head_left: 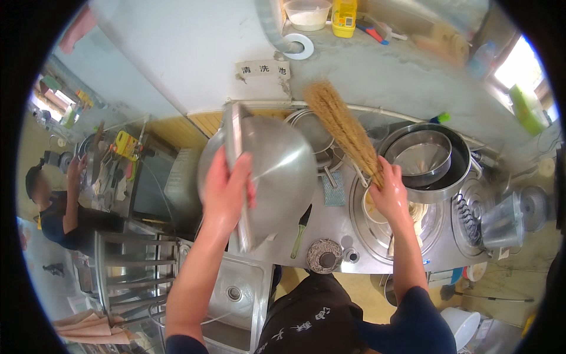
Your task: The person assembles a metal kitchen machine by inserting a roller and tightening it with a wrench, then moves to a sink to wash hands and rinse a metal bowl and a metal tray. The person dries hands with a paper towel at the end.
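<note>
My left hand (227,184) is closed on a narrow, shiny metal piece (234,133), seen nearly edge-on and slightly blurred. Right behind it shows a large round stainless steel disc (277,165), like a lid or shallow pan; whether the two are joined I cannot tell. My right hand (389,187) grips the narrow end of a straw whisk broom (339,118), whose bristles point up and left toward the wall. Below that hand, partly covered by it, a pale bowl (374,206) stands on a round metal lid (359,236).
To the right, a metal bowl (433,144) sits inside a big dark pot (463,177). A green-handled brush (299,233) and a wire scrubber (324,245) lie on the steel counter. The sink (259,289) is below left. Another person (50,206) stands at far left.
</note>
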`<state>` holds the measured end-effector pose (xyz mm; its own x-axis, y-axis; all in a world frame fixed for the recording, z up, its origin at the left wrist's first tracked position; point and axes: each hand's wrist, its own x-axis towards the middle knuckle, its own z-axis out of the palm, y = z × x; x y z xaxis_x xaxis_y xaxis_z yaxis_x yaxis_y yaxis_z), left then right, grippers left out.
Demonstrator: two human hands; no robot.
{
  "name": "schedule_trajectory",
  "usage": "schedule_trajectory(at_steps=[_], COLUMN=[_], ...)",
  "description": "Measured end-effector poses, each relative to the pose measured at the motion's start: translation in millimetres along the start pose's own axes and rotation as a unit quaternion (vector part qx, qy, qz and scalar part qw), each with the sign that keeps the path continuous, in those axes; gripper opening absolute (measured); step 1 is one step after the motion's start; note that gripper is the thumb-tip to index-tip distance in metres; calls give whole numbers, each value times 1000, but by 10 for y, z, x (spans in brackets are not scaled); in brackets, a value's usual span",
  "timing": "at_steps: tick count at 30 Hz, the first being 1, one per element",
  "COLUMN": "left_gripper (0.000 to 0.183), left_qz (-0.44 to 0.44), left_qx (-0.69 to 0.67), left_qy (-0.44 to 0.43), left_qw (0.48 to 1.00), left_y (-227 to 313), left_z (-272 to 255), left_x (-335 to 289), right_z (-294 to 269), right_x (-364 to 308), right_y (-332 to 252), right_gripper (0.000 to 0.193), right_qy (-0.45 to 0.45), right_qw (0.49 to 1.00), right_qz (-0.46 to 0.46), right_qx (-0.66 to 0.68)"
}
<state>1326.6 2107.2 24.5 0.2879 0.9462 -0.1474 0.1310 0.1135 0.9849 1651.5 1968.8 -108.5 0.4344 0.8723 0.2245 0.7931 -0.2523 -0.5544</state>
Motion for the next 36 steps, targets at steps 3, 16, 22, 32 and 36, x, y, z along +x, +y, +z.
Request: schedule_trajectory(at_steps=[3,16,22,32,36], left_gripper=[34,52,76,48,41], left_qz=[41,-51,-22,-208,-296], left_qx=[-43,-227,-77,-104,-148], left_qy=[-33,-100,-144,83,288], left_qw=[998,967,986,969,899], left_y=[-294,-1439,-1549,-2641,-3452], left_z=[510,1192,290,-1494,-1923], left_x=[889,2299,1547,-2345,-4074], right_z=[-232,23,329,1133,1155], right_x=[-106,-389,199,1083,976], right_y=[18,90,147,307,304], right_gripper=[71,67,64,63,60], right_qy=[29,-6,-84,-117,-48], right_qw=[999,999,992,966,916], right_qz=[21,43,-72,-215,-155], right_qx=[0,-1,-53,-81,-367])
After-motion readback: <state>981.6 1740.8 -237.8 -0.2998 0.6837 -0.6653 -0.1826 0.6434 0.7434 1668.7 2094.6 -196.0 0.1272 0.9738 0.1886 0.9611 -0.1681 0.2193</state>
